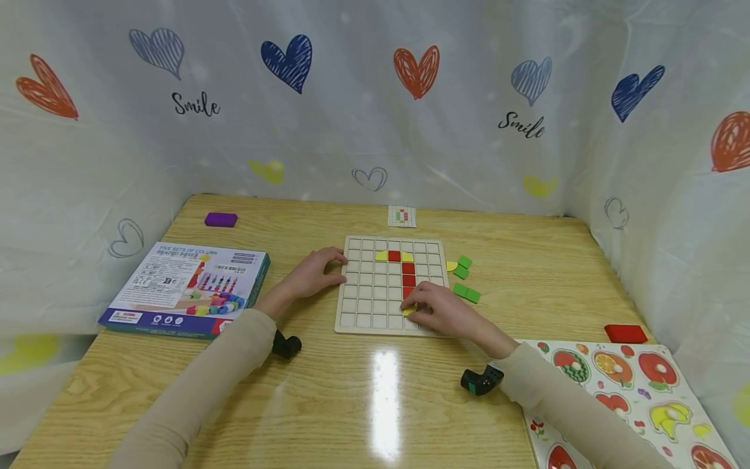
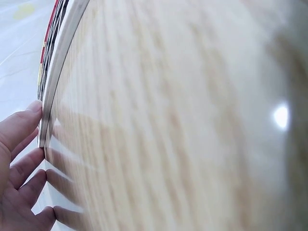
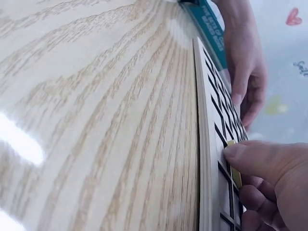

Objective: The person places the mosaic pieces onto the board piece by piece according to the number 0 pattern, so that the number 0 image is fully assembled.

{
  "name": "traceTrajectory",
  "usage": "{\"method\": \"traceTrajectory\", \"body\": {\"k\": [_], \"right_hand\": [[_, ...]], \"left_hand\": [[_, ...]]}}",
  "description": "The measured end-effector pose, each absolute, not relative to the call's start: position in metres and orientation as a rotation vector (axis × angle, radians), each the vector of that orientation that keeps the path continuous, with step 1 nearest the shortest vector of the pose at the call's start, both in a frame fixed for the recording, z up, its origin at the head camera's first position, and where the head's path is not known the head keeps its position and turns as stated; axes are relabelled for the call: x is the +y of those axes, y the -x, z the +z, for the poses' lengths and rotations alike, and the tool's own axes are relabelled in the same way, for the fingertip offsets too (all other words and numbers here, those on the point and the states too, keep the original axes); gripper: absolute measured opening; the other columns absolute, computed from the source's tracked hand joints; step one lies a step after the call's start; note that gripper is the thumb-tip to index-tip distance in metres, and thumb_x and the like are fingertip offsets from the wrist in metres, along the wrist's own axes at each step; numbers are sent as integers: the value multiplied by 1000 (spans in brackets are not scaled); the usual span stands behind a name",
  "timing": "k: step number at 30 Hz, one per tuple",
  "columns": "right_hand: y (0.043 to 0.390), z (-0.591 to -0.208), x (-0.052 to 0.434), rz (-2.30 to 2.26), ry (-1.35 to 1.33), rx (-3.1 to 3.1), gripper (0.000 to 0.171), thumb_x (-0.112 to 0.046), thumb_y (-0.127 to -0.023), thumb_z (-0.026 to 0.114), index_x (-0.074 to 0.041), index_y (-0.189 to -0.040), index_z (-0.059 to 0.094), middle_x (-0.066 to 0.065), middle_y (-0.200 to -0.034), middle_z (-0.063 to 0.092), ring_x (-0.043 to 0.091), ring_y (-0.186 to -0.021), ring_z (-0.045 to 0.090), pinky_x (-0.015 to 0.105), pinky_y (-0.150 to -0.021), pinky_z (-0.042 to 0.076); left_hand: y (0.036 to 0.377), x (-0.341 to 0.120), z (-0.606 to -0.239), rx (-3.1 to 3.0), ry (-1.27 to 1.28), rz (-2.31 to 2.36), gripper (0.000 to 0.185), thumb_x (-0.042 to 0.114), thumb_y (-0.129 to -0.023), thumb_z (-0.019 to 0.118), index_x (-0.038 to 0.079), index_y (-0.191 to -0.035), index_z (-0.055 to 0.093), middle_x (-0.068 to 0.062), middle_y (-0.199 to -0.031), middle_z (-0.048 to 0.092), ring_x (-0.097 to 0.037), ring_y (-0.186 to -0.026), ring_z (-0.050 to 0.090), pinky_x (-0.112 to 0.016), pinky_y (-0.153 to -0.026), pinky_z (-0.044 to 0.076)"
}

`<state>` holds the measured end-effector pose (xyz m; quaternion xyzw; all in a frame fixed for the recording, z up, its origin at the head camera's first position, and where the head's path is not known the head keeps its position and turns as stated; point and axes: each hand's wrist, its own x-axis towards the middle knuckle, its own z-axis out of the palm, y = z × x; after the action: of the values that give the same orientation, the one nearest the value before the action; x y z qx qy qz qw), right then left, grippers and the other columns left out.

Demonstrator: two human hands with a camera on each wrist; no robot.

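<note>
At a wood-grain bench [image 1: 375, 404], the right hand [image 1: 439, 309] pinches a small yellow tile [image 1: 408, 311] over the pale wooden grid board [image 1: 357, 306], just below its red column, while the left hand [image 1: 313, 273] rests flat-fingered against the board's left edge. Seating the tile cleanly likely means squaring it to its cell and keeping the board braced. Loose green tiles [image 1: 465, 280] crowd the board's right rim; open bench lies in front.

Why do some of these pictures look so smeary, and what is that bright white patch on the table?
Head view: sharp, with a white streak of lamp glare on the glossy table near the grid board. Left wrist view: the wood grain is blurred and bowed by the close lens, with one small glare spot; only the left hand looks fairly clear. Right wrist view: the near tabletop is soft with glare at the left; the right hand is sharper.
</note>
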<state>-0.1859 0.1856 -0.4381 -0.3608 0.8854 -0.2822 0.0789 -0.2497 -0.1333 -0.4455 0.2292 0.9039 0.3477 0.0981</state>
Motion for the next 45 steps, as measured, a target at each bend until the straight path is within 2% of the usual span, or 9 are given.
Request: {"method": "traceTrajectory", "body": {"k": [12,21,37,45], "right_hand": [[185,-433,187,-858,1083,2653,17,-11,-91,70,-14,-107,74,-2,-105,61,12,-91,56,27,-76,51],[187,-437,190,-939,1046,2669,18,-9,-92,68,-13,-109,74,-1,-110,64,16,-102,60,34,-85,52],[186,-441,187,-902,1060,2727,16,-12,-91,70,-13,-107,74,-2,-107,65,14,-98,60,34,-82,52],[185,-440,184,-921,968,2759,12,-14,-91,71,-13,-103,74,-4,-102,64,12,-93,59,32,-79,52]], "left_hand": [[251,-133,-446,2677,-686,1029,35,19,-93,68,3,-123,60,-19,-147,44,-35,-141,32,-53,-119,11],[250,-134,-445,2676,-695,1034,36,18,-93,68,2,-124,60,-21,-146,44,-37,-140,32,-54,-118,11],[250,-133,-445,2680,-689,1024,35,19,-94,68,3,-124,60,-20,-147,43,-36,-141,32,-53,-118,12],[250,-133,-446,2681,-692,1019,36,18,-94,68,3,-125,60,-20,-147,43,-36,-141,32,-54,-119,11]]}}
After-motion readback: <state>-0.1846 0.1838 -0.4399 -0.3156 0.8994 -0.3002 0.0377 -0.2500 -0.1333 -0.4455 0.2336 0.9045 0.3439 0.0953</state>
